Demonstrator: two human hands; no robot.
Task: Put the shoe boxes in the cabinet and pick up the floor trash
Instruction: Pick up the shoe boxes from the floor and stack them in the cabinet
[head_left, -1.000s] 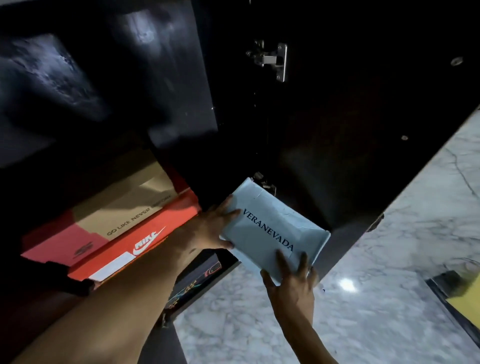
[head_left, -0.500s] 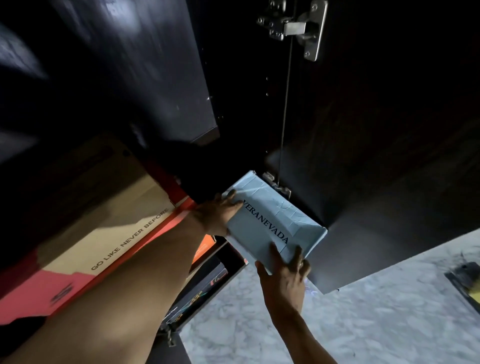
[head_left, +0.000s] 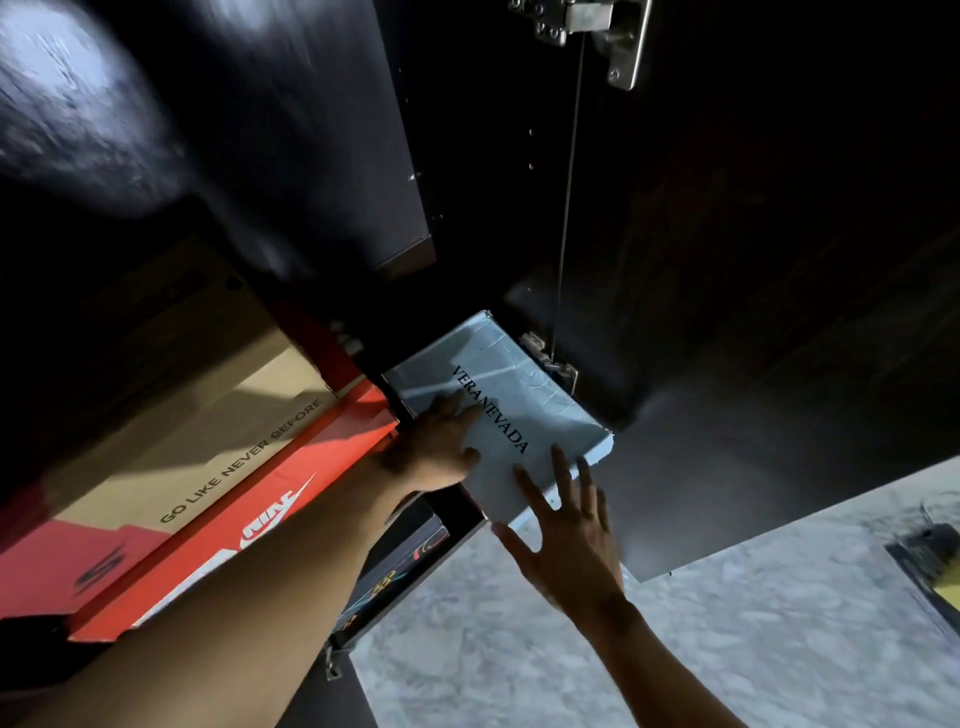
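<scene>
A pale blue shoe box (head_left: 524, 395) printed VERANEVADA lies mostly inside the dark cabinet (head_left: 291, 156), with its near corner sticking out over the shelf edge. My left hand (head_left: 436, 447) grips its left side, fingers on the lid. At the box's near end, my right hand (head_left: 566, 540) is spread, only its fingertips touching. Left of the blue box, on the same shelf, lies an orange Nike shoe box (head_left: 291, 483) with a brown top. A black printed box (head_left: 400, 566) sits on the shelf below. No floor trash shows in this view.
The open cabinet door (head_left: 753, 312) hangs right of the blue box, with metal hinges (head_left: 602, 31) above and beside it. Grey marble floor (head_left: 727, 649) spreads below. A dark object with a yellow part (head_left: 935, 566) lies at the right edge.
The blue box has slid deeper onto the shelf beside the orange box. My right hand has gone from gripping its near end to spread fingers. The camera has come closer.
</scene>
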